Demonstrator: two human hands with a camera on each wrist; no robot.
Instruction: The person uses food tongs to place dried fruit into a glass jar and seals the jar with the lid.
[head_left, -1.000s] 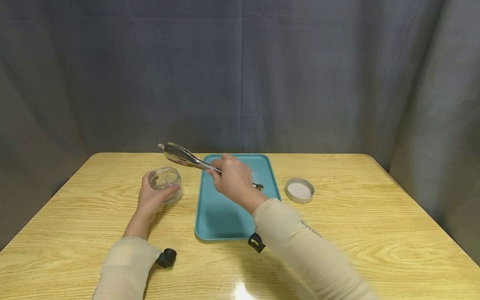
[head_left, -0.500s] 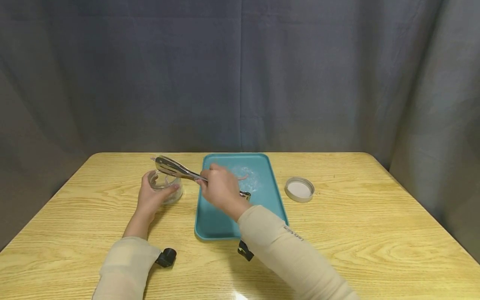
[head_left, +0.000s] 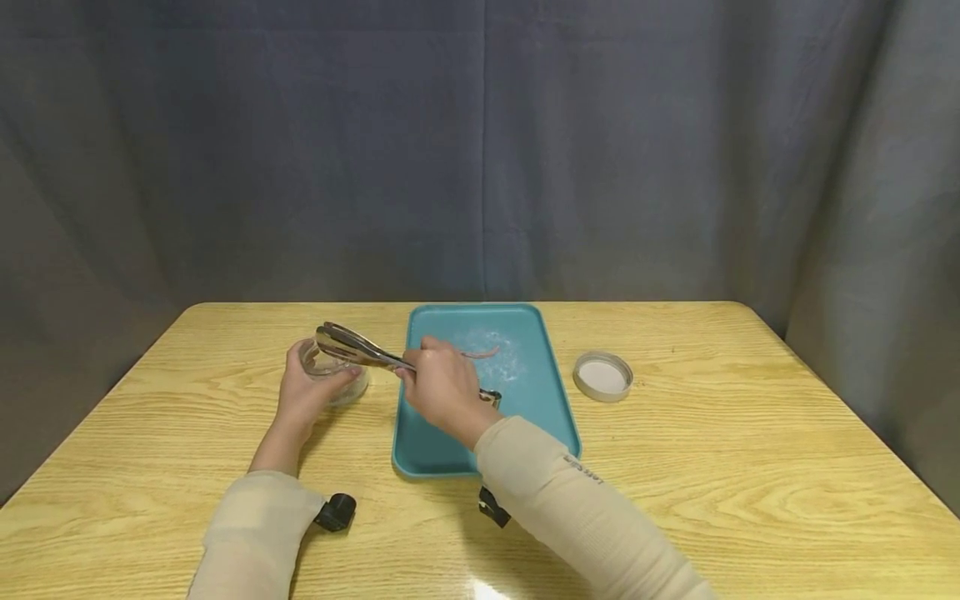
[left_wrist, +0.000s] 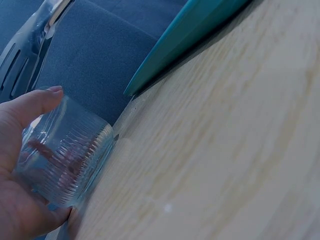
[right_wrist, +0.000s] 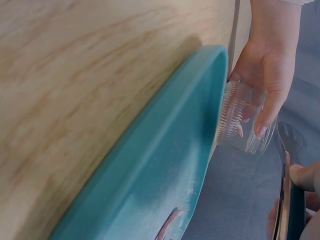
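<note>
My left hand [head_left: 300, 398] grips a clear glass jar [head_left: 356, 390] standing on the table, thumb and fingers round its sides. Through the ribbed wall, the left wrist view shows reddish shapes; whether they are contents or my fingers is unclear. My right hand [head_left: 444, 383] holds metal tongs [head_left: 362, 348] with slotted heads, which hang over the jar's mouth. Something pinkish shows between the tong arms in the right wrist view, too unclear to name. A thin pinkish, worm-like strip [head_left: 483, 353] lies on the teal tray [head_left: 431, 446], amid white powder.
A round lid [head_left: 603, 377], its white inside facing up, lies on the wooden table [head_left: 720, 467] right of the tray. A grey curtain [head_left: 600, 150] hangs behind the table. The tray sits between the jar and the lid, under my right hand.
The tongs have come down toward the jar's mouth, and my right hand has moved left and lower. A pale bit jutting from the tong tips earlier no longer shows. The left hand stays put.
</note>
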